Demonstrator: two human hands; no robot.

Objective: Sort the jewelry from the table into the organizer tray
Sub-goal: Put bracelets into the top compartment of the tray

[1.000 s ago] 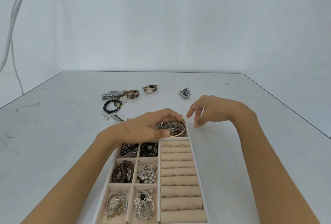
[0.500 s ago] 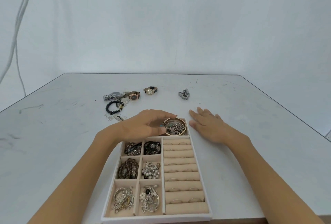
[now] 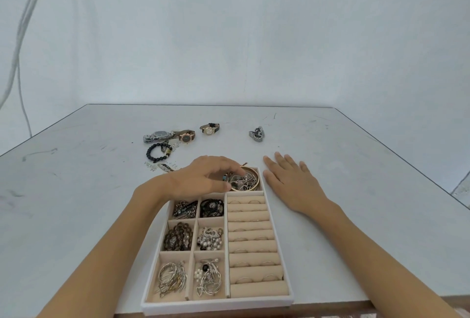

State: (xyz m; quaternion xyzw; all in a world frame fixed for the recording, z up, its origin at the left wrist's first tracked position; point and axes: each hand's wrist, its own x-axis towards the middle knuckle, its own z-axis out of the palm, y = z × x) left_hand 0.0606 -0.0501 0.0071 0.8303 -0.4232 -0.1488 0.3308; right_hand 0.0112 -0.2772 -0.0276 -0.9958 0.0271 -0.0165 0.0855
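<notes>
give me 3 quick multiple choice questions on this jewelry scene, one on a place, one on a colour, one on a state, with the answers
1. Where is the gold bangle?
A) on the bare table
B) in the tray's far right compartment
C) on a wrist

2. What colour is the bead bracelet on the table?
A) black
B) red
C) white

3. How is the right hand?
A) clenched in a fist
B) gripping a necklace
C) flat on the table, fingers straight

Answers:
1 B, it lies just beyond the ring rolls, under the left hand's fingers.
2 A, its beads are plainly black.
3 C, it rests palm down right of the tray.
</notes>
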